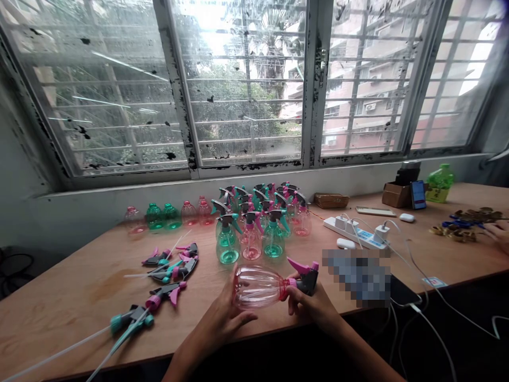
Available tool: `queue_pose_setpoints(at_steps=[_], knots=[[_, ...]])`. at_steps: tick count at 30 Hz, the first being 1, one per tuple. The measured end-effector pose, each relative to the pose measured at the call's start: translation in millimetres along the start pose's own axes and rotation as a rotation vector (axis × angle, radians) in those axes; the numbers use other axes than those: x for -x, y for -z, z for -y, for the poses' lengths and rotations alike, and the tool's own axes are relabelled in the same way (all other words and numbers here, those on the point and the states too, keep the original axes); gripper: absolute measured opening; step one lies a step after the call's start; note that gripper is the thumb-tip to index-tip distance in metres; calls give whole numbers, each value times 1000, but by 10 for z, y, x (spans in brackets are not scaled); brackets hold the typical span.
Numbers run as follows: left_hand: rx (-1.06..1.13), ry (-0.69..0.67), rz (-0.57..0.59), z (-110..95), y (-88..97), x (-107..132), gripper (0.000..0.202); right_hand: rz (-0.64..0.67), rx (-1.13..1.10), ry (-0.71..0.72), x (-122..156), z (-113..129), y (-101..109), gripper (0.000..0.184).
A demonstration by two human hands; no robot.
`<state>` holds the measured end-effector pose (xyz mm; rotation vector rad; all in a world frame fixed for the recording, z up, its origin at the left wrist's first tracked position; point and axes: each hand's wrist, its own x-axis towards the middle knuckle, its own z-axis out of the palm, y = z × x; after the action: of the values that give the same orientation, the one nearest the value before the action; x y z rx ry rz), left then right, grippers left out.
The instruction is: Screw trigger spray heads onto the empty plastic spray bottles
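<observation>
A clear pink spray bottle (258, 286) lies sideways in the air above the table's front edge, its pink and grey trigger head (307, 277) pointing right. Around the bottle's base is my left hand (228, 307), with the thumb stretched out below. My right hand (308, 302) grips the neck and collar of the trigger head. Left of my hands lie several loose trigger heads (165, 292) in pink, teal and grey, some with white dip tubes. Just beyond stand several assembled green and pink spray bottles (251, 239) in a cluster.
Several bottles without heads (172, 216) line the back left. On the right are a white power strip (356, 233) with cables, a phone (401, 291), a small cardboard box (397, 194) and a green jug (440, 183). Another person's hand (499, 233) is at the far right.
</observation>
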<state>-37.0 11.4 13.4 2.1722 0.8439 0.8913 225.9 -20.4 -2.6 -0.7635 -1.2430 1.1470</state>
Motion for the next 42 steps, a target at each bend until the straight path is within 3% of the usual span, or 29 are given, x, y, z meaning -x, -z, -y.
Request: queue_pose_setpoints(at_steps=[4,9,14,18,26,32,38,42], knots=[[-18,-33,-8,-40,11,-16,95,-11,-7,13,6,-5,3,39],[49,-24,-61,70,-42,-9,96,-22,-18,39,-3,-1,-8,38],[4,31,-11,100,-27,7,104,-26,-18,42,-6,-12,-6,36],[-34,-16,16,21,15,-2,104,-14,-18,35,-7,-26,1,34],[44,-4,-55,86,-42,-15,100,-8,-31,35,6,-21,-3,35],[27,44,3,91,-30,17,111,-5,-12,34,0,-9,2,35],[3,-20,-22,-45,-3,-1,99,-8,-24,34,12,-29,12,33],[29,-33,-62,-1,-37,-10,98,-16,-30,49,6,-40,17,33]])
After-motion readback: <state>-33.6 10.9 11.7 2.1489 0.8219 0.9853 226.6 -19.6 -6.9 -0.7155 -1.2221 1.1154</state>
